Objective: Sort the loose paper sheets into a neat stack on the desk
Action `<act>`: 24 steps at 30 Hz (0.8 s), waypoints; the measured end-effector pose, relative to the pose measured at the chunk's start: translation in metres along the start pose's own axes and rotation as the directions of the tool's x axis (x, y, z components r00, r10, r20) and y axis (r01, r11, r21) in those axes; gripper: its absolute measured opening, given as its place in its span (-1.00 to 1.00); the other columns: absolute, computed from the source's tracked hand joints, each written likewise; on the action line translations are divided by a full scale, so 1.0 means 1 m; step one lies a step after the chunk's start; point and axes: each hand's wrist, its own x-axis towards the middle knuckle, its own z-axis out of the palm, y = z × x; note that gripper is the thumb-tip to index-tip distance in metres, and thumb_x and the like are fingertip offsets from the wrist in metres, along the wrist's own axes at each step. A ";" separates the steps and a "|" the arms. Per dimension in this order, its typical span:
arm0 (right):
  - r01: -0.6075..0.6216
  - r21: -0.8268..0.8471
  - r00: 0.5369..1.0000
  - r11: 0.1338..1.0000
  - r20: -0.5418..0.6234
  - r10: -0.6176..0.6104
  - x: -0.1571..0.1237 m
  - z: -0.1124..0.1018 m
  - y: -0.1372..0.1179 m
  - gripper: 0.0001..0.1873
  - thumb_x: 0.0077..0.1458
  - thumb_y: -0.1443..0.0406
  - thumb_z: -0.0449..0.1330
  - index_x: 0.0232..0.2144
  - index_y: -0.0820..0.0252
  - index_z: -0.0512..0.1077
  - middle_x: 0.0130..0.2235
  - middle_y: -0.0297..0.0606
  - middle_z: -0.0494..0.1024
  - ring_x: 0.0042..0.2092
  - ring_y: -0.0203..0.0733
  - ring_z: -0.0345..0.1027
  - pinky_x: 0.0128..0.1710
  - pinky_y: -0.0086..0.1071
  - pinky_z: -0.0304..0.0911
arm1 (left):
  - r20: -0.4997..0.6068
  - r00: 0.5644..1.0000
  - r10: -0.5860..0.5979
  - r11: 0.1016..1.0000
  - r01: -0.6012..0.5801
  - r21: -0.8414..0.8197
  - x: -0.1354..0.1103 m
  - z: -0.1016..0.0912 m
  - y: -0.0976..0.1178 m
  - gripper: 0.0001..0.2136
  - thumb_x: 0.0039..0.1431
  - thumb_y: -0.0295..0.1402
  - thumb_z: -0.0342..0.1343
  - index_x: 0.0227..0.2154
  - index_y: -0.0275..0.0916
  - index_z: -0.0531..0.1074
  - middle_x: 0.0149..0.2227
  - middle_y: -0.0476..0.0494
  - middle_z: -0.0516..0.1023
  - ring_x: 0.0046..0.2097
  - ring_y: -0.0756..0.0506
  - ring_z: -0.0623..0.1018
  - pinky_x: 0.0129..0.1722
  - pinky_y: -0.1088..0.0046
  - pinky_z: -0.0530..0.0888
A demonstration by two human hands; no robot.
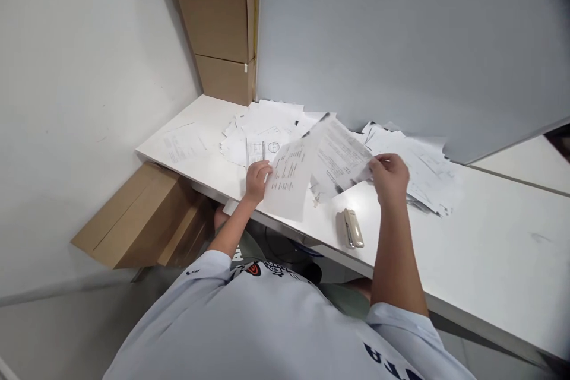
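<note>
My left hand (pixel 258 181) is closed on the left edge of a printed sheet of paper (pixel 289 184), which tilts above the table's front edge. Between thumb and fingers, my right hand (pixel 390 175) pinches the right corner of another printed sheet with dark smudged edges (pixel 341 157). The two sheets overlap in the middle, and I cannot tell whether they are joined. A beige stapler (pixel 353 228) lies on the table just left of my right forearm. Behind my left hand spreads a loose pile of papers (pixel 271 122).
A second paper pile (pixel 409 160) lies beyond my right hand on the white table (pixel 485 231). Stacked cardboard boxes (pixel 218 27) stand at the back left. An open cardboard box (pixel 133 214) sits below the table's left end. A grey panel (pixel 378 35) rises behind the table.
</note>
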 end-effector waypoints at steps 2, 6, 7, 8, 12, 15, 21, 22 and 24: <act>-0.002 0.124 0.990 0.992 -0.143 0.020 -0.005 -0.027 -0.005 -0.78 -0.12 0.22 0.16 -0.35 0.15 0.41 -0.38 -0.29 0.46 -0.35 -0.22 0.34 -0.35 -0.33 0.26 | 0.055 0.998 -0.029 0.998 0.032 -0.054 -0.011 -0.011 0.013 -0.83 0.31 -0.29 -0.02 -0.37 -0.15 0.41 -0.27 -0.14 0.56 -0.04 -0.17 0.55 -0.04 0.14 0.44; -0.021 0.340 0.947 0.940 -0.295 0.127 -0.025 -0.075 -0.017 -0.72 -0.19 0.23 0.21 -0.32 0.14 0.45 -0.44 -0.29 0.40 -0.41 -0.25 0.28 -0.40 -0.29 0.23 | 0.175 0.935 -0.309 0.930 0.335 -0.150 -0.050 -0.038 0.045 -0.91 0.16 -0.26 0.16 -0.43 -0.09 0.48 -0.30 -0.14 0.56 -0.10 -0.22 0.53 0.05 0.11 0.36; -0.048 0.365 0.944 0.930 -0.288 0.162 -0.034 -0.081 -0.019 -0.69 -0.20 0.24 0.23 -0.30 0.14 0.46 -0.48 -0.32 0.36 -0.45 -0.27 0.24 -0.43 -0.30 0.20 | 0.194 0.911 -0.363 0.911 0.391 -0.129 -0.060 -0.044 0.053 -0.92 0.15 -0.28 0.18 -0.44 -0.08 0.49 -0.30 -0.16 0.56 -0.10 -0.24 0.52 0.06 0.11 0.34; -0.079 0.374 0.943 0.924 -0.271 0.190 -0.045 -0.084 -0.021 -0.67 -0.22 0.24 0.25 -0.29 0.14 0.48 -0.51 -0.35 0.34 -0.47 -0.28 0.21 -0.45 -0.31 0.18 | 0.202 0.889 -0.410 0.896 0.434 -0.093 -0.068 -0.049 0.060 -0.93 0.15 -0.30 0.17 -0.44 -0.08 0.50 -0.29 -0.17 0.55 -0.08 -0.25 0.50 0.06 0.11 0.33; -0.203 0.290 0.970 0.935 -0.069 0.232 -0.111 -0.069 -0.026 -0.63 -0.18 0.17 0.28 -0.24 0.13 0.53 -0.42 -0.28 0.47 -0.43 -0.24 0.27 -0.43 -0.32 0.19 | 0.176 0.822 -0.541 0.841 0.531 0.101 -0.086 -0.061 0.086 -0.93 0.15 -0.39 0.13 -0.40 -0.11 0.50 -0.22 -0.24 0.49 -0.06 -0.30 0.43 0.03 0.10 0.32; -0.303 0.187 0.953 0.935 0.091 0.290 -0.165 -0.049 -0.022 -0.67 -0.05 0.10 0.21 -0.26 0.13 0.55 -0.33 -0.23 0.53 -0.36 -0.18 0.32 -0.38 -0.31 0.22 | 0.202 0.745 -0.636 0.771 0.626 0.117 -0.091 -0.063 0.105 -0.85 0.07 -0.42 0.19 -0.27 -0.13 0.50 -0.15 -0.23 0.43 -0.04 -0.28 0.42 0.02 0.14 0.35; -0.339 0.031 0.887 0.940 0.343 0.309 -0.228 -0.036 0.004 -0.56 0.06 0.01 0.13 -0.13 0.12 0.54 -0.37 -0.23 0.55 -0.40 -0.10 0.33 -0.35 -0.20 0.28 | 0.270 0.317 -0.909 0.190 0.893 -0.409 -0.110 -0.064 0.138 -0.53 0.08 -0.11 0.20 0.04 -0.10 0.31 0.06 -0.22 0.38 -0.01 -0.16 0.49 -0.06 0.28 0.44; -0.295 0.027 0.894 0.955 0.360 0.266 -0.232 -0.036 0.007 -0.55 0.07 0.01 0.12 -0.12 0.12 0.54 -0.29 -0.19 0.57 -0.33 -0.06 0.37 -0.28 -0.16 0.31 | 0.335 0.221 -0.916 0.035 0.875 -0.482 -0.112 -0.064 0.141 -0.53 0.09 -0.04 0.16 0.01 -0.12 0.32 0.02 -0.22 0.43 -0.04 -0.16 0.52 -0.09 0.27 0.46; -0.199 0.030 0.903 0.980 0.393 0.171 -0.234 -0.037 0.011 -0.56 0.10 0.03 0.10 -0.09 0.12 0.52 -0.10 -0.12 0.56 -0.13 0.04 0.40 -0.12 -0.06 0.32 | 0.479 0.125 -0.869 -0.180 0.822 -0.541 -0.111 -0.064 0.147 -0.51 0.07 0.07 0.12 -0.05 -0.15 0.37 -0.06 -0.22 0.52 -0.06 -0.19 0.55 -0.12 0.24 0.49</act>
